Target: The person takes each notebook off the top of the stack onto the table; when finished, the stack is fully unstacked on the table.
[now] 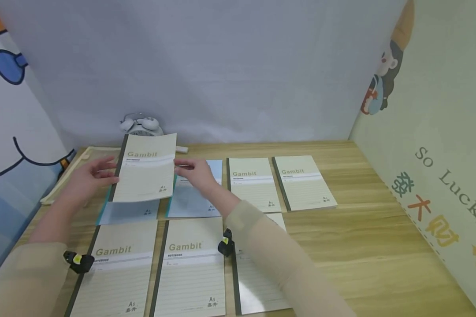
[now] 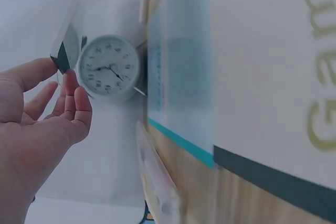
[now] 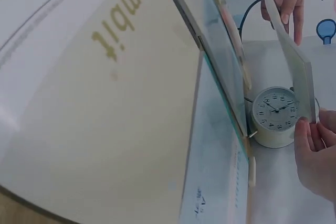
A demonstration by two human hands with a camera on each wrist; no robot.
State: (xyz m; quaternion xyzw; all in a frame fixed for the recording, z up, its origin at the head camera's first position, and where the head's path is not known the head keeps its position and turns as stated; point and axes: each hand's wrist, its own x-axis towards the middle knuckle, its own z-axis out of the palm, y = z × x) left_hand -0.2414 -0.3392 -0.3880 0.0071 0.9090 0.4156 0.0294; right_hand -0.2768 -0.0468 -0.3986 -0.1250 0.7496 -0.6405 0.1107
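A cream notebook (image 1: 144, 176) with a dark spine and "Gambit" on its cover is held up off the table between both hands. My left hand (image 1: 83, 182) pinches its spine edge, also visible in the left wrist view. On the opposite edge, my right hand (image 1: 198, 174) grips it between thumb and fingers, as the right wrist view confirms. Beneath the raised notebook lies a blue notebook (image 1: 128, 213), partly covered from view. Another blue notebook (image 1: 194, 202) lies to its right, partly behind my right hand.
Two cream notebooks (image 1: 251, 189) lie at the back right. Several more (image 1: 190, 277) line the front, one partly under my right forearm. A white alarm clock (image 2: 110, 66) stands behind the raised notebook. A pale, flat, cream-edged object (image 1: 83, 154) lies at the left; walls border the table.
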